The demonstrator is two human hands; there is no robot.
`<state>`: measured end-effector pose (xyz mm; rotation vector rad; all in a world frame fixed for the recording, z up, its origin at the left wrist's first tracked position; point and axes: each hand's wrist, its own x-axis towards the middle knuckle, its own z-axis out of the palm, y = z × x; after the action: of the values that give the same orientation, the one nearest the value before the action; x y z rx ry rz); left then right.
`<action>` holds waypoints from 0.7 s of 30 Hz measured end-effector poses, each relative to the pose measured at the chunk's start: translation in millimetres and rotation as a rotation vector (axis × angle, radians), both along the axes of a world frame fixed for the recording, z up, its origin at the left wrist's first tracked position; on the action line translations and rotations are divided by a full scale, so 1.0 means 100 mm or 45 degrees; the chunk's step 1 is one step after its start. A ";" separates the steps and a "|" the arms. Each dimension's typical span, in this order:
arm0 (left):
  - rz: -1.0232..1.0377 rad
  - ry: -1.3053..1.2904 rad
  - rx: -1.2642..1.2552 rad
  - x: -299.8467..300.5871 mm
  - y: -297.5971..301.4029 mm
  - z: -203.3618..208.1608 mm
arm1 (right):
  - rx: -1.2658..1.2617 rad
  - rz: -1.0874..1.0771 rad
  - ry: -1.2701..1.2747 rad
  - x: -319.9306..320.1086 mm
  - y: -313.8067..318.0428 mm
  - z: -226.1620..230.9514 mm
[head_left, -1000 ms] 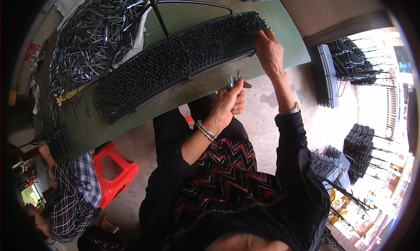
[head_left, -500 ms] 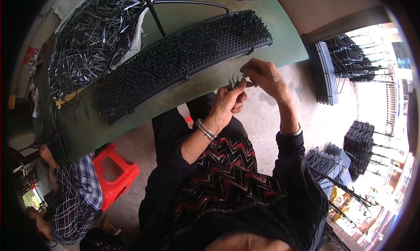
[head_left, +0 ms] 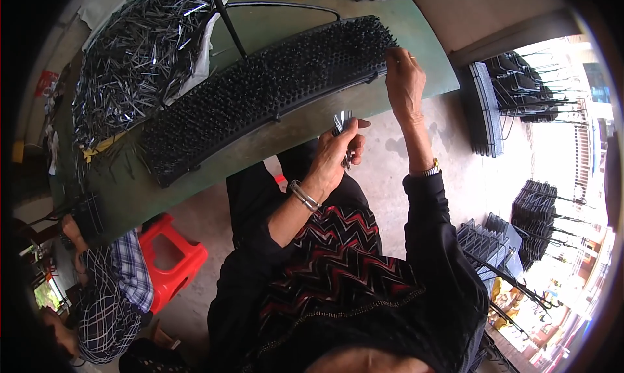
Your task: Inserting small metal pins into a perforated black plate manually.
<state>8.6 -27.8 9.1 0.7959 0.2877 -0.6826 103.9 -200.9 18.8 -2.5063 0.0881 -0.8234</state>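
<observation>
My left hand [head_left: 333, 153] is closed around a small bunch of thin, shiny dark strips [head_left: 343, 121] whose ends stick up past the thumb. It is held just off the table's near edge. My right hand [head_left: 406, 84] touches the right end of a long, curved black perforated panel [head_left: 312, 95]. Its fingers are pinched together, and whatever lies between them is hidden. Upright black strips stand densely in the panel's holes. Left of the panel lies a big heap of loose strips [head_left: 140, 61] on white sheeting.
The panel rests on a green table [head_left: 422, 28]; a black rod [head_left: 227, 22] rises behind it. A red plastic stool [head_left: 192, 249] and another person [head_left: 107, 301] in checked clothing are at lower left. Stacked black wire racks [head_left: 484, 113] stand on the right.
My right hand has moved from beside my left hand up and right to the panel's right end. The left hand has stayed in about the same place with its strips.
</observation>
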 end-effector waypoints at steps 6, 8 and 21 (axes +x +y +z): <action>-0.032 0.033 -0.090 0.01 0.03 -0.01 | -0.049 -0.056 0.151 -0.09 0.13 0.06; -0.026 0.010 -0.084 0.02 0.06 -0.04 | 0.060 -0.054 0.217 -0.18 0.15 0.16; -0.120 -0.169 0.012 0.06 0.13 0.01 | 0.659 0.891 1.062 -0.53 0.14 0.40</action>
<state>14.5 -14.7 10.4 0.8637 0.1339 -0.7135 50.7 -186.6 58.9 -1.9849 -0.2526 0.4839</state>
